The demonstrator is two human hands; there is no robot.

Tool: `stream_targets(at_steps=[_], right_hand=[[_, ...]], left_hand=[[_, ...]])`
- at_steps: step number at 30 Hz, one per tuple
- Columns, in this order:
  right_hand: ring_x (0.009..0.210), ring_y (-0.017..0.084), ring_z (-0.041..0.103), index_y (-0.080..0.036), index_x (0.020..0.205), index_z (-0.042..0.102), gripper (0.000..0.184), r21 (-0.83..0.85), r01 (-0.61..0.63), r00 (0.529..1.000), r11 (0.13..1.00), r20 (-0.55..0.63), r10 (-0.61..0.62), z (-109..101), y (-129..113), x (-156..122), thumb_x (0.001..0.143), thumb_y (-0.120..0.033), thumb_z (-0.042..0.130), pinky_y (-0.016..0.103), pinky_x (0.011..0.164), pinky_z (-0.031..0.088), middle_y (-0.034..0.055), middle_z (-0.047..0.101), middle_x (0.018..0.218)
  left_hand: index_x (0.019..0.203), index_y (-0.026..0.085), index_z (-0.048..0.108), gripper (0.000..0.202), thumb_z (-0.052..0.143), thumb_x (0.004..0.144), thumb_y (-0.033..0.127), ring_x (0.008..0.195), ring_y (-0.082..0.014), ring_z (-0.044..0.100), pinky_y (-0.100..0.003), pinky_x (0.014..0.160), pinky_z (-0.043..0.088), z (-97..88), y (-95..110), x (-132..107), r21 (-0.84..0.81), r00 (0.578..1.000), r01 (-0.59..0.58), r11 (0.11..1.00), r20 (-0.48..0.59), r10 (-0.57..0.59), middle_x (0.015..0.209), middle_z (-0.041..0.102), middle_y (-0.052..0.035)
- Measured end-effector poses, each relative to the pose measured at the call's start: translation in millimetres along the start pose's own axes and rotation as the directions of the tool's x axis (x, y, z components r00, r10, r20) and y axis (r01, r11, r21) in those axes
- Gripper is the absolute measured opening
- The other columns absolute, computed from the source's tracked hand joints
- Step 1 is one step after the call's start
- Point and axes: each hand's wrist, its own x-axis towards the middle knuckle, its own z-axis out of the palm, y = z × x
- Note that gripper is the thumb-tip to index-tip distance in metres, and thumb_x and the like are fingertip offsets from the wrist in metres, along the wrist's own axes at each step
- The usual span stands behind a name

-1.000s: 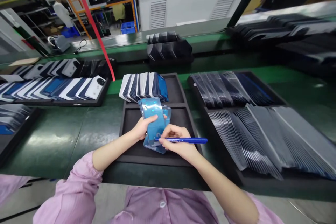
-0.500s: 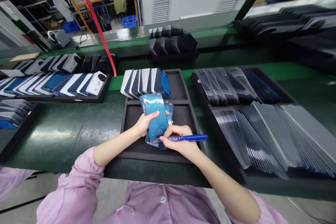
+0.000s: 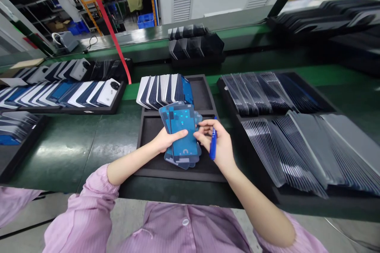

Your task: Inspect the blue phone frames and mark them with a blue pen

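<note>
A fan of thin, flat blue panels [image 3: 189, 142] with clear, see-through borders sat in the left hand [image 3: 166, 139] at the middle of the frame. The front panel ran nearly straight up the frame, bright cyan spots toward its upper end and a pale curved mark near its lower end; those behind splayed out. Right of them, a blue pen [image 3: 213, 145] hung steeply in the right hand [image 3: 223, 144].

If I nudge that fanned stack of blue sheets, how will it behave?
The blue sheets will probably slide over one another, since they are fanned at different angles with their edges out of line. They seem fairly stiff: they extend past the left grip without visible droop. Each is likely light, judging by the thin edges.
</note>
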Motion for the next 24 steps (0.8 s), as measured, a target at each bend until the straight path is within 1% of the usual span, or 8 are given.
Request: stream_targets(at_steps=[4, 7, 12, 16, 17, 19, 22, 24], right_hand=[[0.056, 0.015, 0.055, -0.020, 0.094, 0.061, 0.048, -0.072, -0.024, 0.995, 0.997, 0.099, 0.031, 0, 3, -2, 0.067, -0.053, 0.084, 0.028, 0.056, 0.047, -0.0037, 0.057, 0.061], [0.058, 0.017, 0.057, -0.020, 0.096, 0.060, 0.050, -0.054, -0.042, 0.993, 0.998, 0.106, 0.047, -2, 4, -3, 0.069, -0.055, 0.082, 0.029, 0.058, 0.048, -0.0023, 0.059, 0.064], [0.057, 0.017, 0.054, -0.021, 0.093, 0.058, 0.055, -0.076, -0.075, 0.992, 0.994, 0.096, 0.082, -1, 2, -1, 0.060, -0.055, 0.086, 0.030, 0.056, 0.047, -0.0027, 0.056, 0.064], [0.058, 0.015, 0.050, -0.021, 0.091, 0.058, 0.048, 0.038, -0.093, 0.993, 0.995, 0.082, 0.090, -1, 2, 1, 0.066, -0.053, 0.082, 0.028, 0.055, 0.043, -0.0032, 0.051, 0.065], [0.059, 0.014, 0.048, -0.021, 0.093, 0.058, 0.045, 0.080, -0.082, 0.996, 0.993, 0.035, 0.080, -3, 3, 3, 0.069, -0.052, 0.080, 0.027, 0.055, 0.041, -0.0032, 0.050, 0.067], [0.061, 0.014, 0.045, -0.021, 0.098, 0.057, 0.040, 0.126, -0.017, 0.984, 0.992, -0.174, 0.039, -11, 5, 8, 0.076, -0.050, 0.073, 0.026, 0.057, 0.039, -0.0031, 0.047, 0.071], [0.068, 0.014, 0.044, -0.022, 0.106, 0.052, 0.038, 0.125, 0.079, 0.856, 0.989, -0.516, -0.003, -25, 9, 18, 0.082, -0.049, 0.064, 0.026, 0.065, 0.039, -0.0028, 0.041, 0.078], [0.071, 0.014, 0.044, -0.023, 0.108, 0.049, 0.038, 0.139, 0.091, 0.827, 0.986, -0.561, 0.002, -31, 9, 22, 0.083, -0.048, 0.063, 0.026, 0.069, 0.039, -0.0024, 0.040, 0.081]], left_hand=[[0.114, 0.014, 0.070, 0.066, 0.093, 0.057, 0.038, 0.116, -0.0348, 0.064, -0.048, 0.102, 0.049, -3.1, -1, 0, 0.046, 0.999, -0.019, 0.999, -0.025, 0.020, 0.123, 0.069, -0.0159], [0.115, 0.014, 0.069, 0.067, 0.092, 0.058, 0.041, 0.115, -0.0345, 0.064, -0.048, 0.101, 0.049, -3.4, -1, 0, 0.064, 0.999, -0.030, 0.997, -0.024, 0.032, 0.122, 0.069, -0.0157], [0.109, 0.014, 0.070, 0.063, 0.092, 0.057, 0.040, 0.111, -0.0326, 0.065, -0.045, 0.101, 0.049, -2.9, -2, -1, 0.143, 0.995, -0.075, 0.987, -0.051, 0.083, 0.116, 0.072, -0.0137], [0.104, 0.014, 0.071, 0.062, 0.091, 0.056, 0.048, 0.103, -0.0313, 0.067, -0.044, 0.094, 0.052, -1.1, -3, -2, 0.043, 0.991, -0.039, 0.998, -0.123, 0.044, 0.108, 0.073, -0.0119], [0.104, 0.014, 0.071, 0.062, 0.089, 0.057, 0.051, 0.101, -0.0305, 0.068, -0.043, 0.092, 0.053, -0.2, -3, -2, 0.006, 0.989, -0.044, 0.999, -0.143, 0.045, 0.107, 0.074, -0.0116], [0.104, 0.014, 0.072, 0.061, 0.087, 0.059, 0.053, 0.093, -0.0281, 0.069, -0.041, 0.086, 0.055, 2.2, 1, -2, -0.048, 0.986, -0.057, 0.997, -0.158, 0.049, 0.103, 0.074, -0.0110], [0.101, 0.011, 0.075, 0.056, 0.086, 0.059, 0.046, 0.079, -0.0239, 0.068, -0.036, 0.077, 0.057, 5.9, 9, -5, -0.119, 0.987, -0.058, 0.991, -0.153, 0.039, 0.092, 0.075, -0.0104], [0.101, 0.011, 0.075, 0.054, 0.085, 0.058, 0.043, 0.072, -0.0219, 0.068, -0.033, 0.071, 0.057, 7.7, 14, -8, -0.169, 0.984, -0.042, 0.985, -0.176, 0.012, 0.085, 0.074, -0.0094]])
